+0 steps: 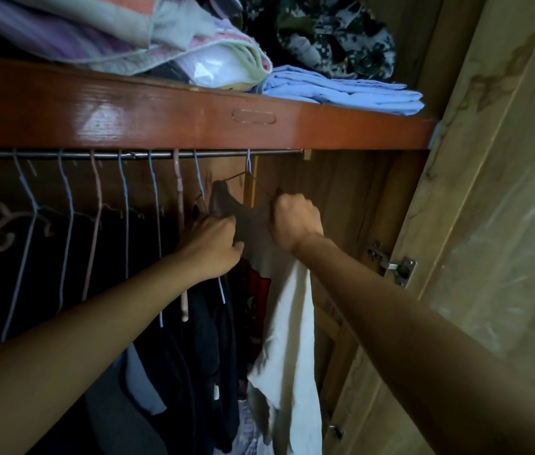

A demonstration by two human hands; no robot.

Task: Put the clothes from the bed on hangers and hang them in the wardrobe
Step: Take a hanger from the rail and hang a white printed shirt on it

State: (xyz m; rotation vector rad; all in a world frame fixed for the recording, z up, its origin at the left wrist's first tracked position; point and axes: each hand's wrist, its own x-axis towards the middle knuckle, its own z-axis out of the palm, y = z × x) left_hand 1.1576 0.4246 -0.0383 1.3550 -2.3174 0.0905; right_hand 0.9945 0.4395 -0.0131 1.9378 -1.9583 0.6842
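- Wardrobe rail (161,155) runs across the upper half of the frame, under a red-brown shelf (161,116).
- Blue wire hanger (249,169) hooks on the rail right of centre, carrying a white T-shirt (287,323) that hangs down to the lower centre.
- Left hand (213,244), centre frame: fingers curled, pinching the shirt's neckline.
- Right hand (295,221), just right of it: fist clamped on the shirt's shoulder at the hanger arm.
- Dark clothes (193,339) hang at left; folded blue cloth (341,90) lies on the shelf.
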